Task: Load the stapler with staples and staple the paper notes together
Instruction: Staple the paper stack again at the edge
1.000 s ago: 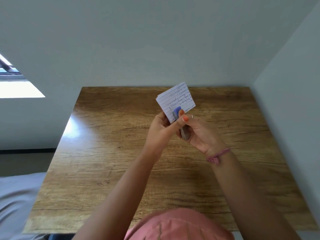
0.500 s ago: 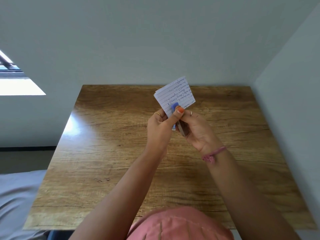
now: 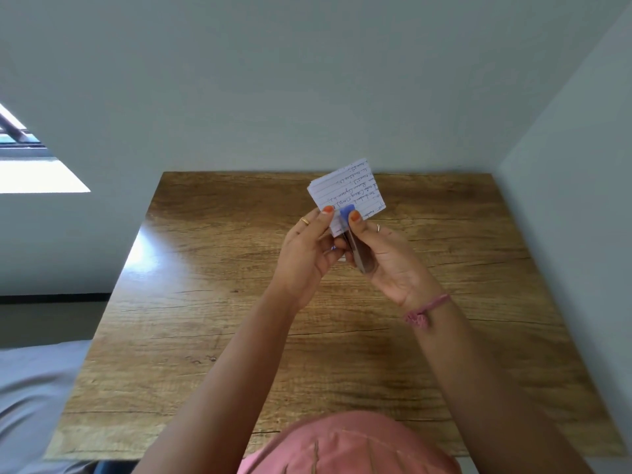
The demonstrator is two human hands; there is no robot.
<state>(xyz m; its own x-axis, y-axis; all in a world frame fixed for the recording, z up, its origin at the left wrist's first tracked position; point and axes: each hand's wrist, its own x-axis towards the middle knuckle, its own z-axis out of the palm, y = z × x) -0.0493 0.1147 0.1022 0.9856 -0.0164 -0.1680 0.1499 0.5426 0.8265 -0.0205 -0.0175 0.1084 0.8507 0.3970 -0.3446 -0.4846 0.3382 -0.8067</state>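
- Hands raised together above the far half of the wooden worktop (image 3: 212, 302), both forearms reaching up from the near edge and meeting toward the middle.
- Left hand (image 3: 304, 254) pinches the lower left corner of the paper notes (image 3: 345, 191), thumb on the front, fingers curled behind.
- Right hand (image 3: 386, 261) grips the stapler (image 3: 355, 244), a small dark one with a blue tip, thumb pressed on the blue end and fingers wrapped round the body.
- Stapler's blue tip lies over the lower edge of the notes, between the two thumbs.
- Notes are a small stack of lined, handwritten sheets, held tilted in the air, clear of the worktop, toward its far edge.
- Pink wristband (image 3: 424, 311) circles the right wrist.
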